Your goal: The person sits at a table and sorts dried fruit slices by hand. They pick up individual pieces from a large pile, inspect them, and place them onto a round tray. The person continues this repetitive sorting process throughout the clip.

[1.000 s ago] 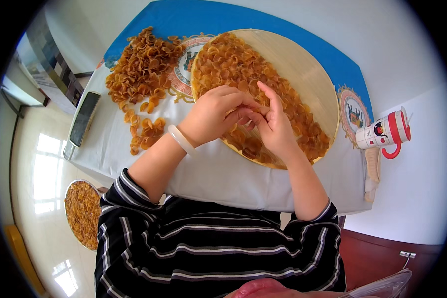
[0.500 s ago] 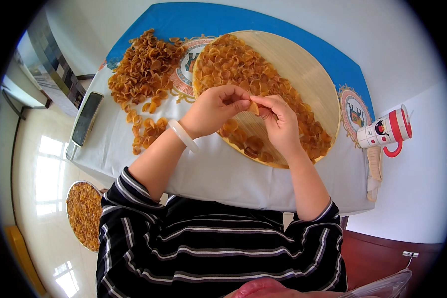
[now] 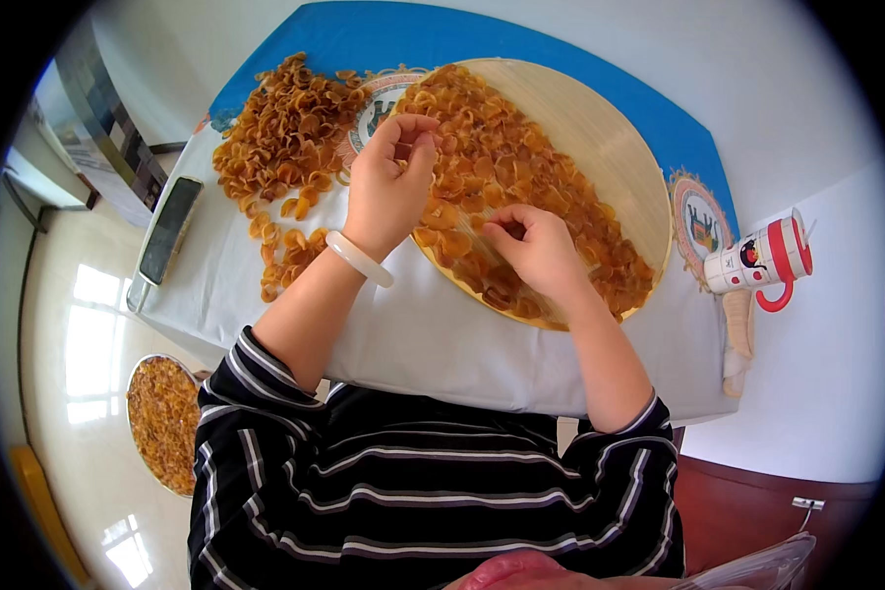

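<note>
A large round wooden board [image 3: 570, 108] lies on the table, with a broad band of amber-brown, curled dried slices [image 3: 506, 157] across it. My left hand [image 3: 388, 187], with a white bangle at the wrist, is raised over the board's left edge. Its fingers are loosely curled, the thumb stands apart from them, and nothing shows in between. Low over the lower part of the board is my right hand [image 3: 541, 251], thumb and forefinger pinched together among the slices. Whatever sits at those fingertips is too small to make out. A heap of the same slices [image 3: 290, 128] is left of the board.
A phone [image 3: 171, 228] lies at the table's left edge. On the right are a white and red mug [image 3: 757, 258] and a beige cloth-like item [image 3: 738, 339]. Below the table, at left, a round tray [image 3: 131, 413] holds more brown pieces. The tablecloth [image 3: 442, 359] is grey and blue.
My hands, earlier together around one slice above the board, have parted. The left has moved up and left; the right has dropped slightly toward the slices on the board.
</note>
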The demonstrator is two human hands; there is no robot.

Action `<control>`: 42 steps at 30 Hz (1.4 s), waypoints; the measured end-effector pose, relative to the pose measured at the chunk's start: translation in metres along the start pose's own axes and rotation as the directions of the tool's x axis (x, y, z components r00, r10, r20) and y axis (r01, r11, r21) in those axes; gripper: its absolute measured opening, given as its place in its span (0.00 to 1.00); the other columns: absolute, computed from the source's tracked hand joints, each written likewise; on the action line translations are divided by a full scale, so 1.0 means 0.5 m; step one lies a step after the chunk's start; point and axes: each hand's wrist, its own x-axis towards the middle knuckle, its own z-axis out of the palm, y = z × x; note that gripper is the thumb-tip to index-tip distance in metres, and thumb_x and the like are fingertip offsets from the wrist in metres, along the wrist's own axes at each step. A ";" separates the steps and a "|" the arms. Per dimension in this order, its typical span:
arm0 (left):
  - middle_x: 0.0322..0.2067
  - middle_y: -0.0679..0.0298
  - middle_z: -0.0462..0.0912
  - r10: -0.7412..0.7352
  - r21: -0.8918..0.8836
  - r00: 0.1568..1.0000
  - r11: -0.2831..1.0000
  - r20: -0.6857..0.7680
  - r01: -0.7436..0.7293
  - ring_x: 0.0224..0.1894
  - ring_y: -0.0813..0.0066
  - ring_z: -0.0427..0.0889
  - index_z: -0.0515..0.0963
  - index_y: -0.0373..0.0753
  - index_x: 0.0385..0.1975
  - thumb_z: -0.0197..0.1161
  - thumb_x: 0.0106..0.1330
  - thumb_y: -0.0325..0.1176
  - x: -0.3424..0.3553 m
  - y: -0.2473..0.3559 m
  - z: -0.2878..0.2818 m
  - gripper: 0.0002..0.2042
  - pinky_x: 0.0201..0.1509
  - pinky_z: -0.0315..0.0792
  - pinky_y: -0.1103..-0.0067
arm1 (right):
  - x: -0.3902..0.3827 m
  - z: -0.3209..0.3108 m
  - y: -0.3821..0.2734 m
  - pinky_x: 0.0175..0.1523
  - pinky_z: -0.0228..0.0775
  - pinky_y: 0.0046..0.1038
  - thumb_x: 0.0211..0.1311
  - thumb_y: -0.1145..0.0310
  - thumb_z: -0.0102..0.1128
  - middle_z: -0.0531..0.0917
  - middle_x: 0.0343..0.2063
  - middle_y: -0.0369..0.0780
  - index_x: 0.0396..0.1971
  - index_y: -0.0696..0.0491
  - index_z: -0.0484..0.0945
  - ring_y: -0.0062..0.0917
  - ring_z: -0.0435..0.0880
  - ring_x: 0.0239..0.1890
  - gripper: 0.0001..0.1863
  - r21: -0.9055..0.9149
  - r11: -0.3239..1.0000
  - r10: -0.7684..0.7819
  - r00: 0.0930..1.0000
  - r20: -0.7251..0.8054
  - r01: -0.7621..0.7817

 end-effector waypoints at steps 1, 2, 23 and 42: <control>0.41 0.67 0.82 -0.012 0.002 1.000 1.000 0.003 0.012 0.43 0.85 0.78 0.77 0.34 0.49 0.56 0.74 0.27 0.000 0.002 0.000 0.09 0.45 0.71 0.86 | 0.002 0.000 0.000 0.40 0.75 0.28 0.62 0.62 0.67 0.86 0.28 0.41 0.39 0.60 0.84 0.24 0.83 0.30 0.15 -0.020 0.999 0.029 1.000 -0.001 -0.029; 0.41 0.67 0.82 -0.024 0.004 1.000 1.000 0.006 0.024 0.43 0.85 0.79 0.77 0.34 0.49 0.56 0.74 0.27 -0.001 0.005 0.002 0.09 0.45 0.72 0.86 | 0.007 0.000 -0.001 0.39 0.74 0.28 0.61 0.61 0.67 0.86 0.28 0.41 0.38 0.60 0.85 0.24 0.83 0.30 0.16 -0.039 0.998 0.057 0.998 -0.002 -0.057; 0.38 0.68 0.82 -0.045 -0.004 0.999 0.999 0.007 0.045 0.36 0.88 0.75 0.77 0.33 0.48 0.56 0.73 0.27 -0.008 0.009 0.004 0.08 0.40 0.71 0.86 | 0.082 -0.001 -0.032 0.29 0.66 0.19 0.63 0.59 0.69 0.82 0.22 0.32 0.29 0.56 0.83 0.14 0.77 0.24 0.14 0.043 0.940 0.322 0.922 0.216 -0.338; 0.48 0.63 0.81 -0.023 -0.307 0.989 0.951 -0.144 -0.023 0.45 0.82 0.77 0.74 0.34 0.56 0.54 0.75 0.32 -0.001 0.182 -0.134 0.15 0.47 0.70 0.82 | -0.011 -0.034 -0.070 0.32 0.68 0.19 0.71 0.58 0.60 0.81 0.25 0.32 0.31 0.57 0.83 0.13 0.76 0.27 0.17 0.069 0.978 0.192 0.980 0.060 -0.196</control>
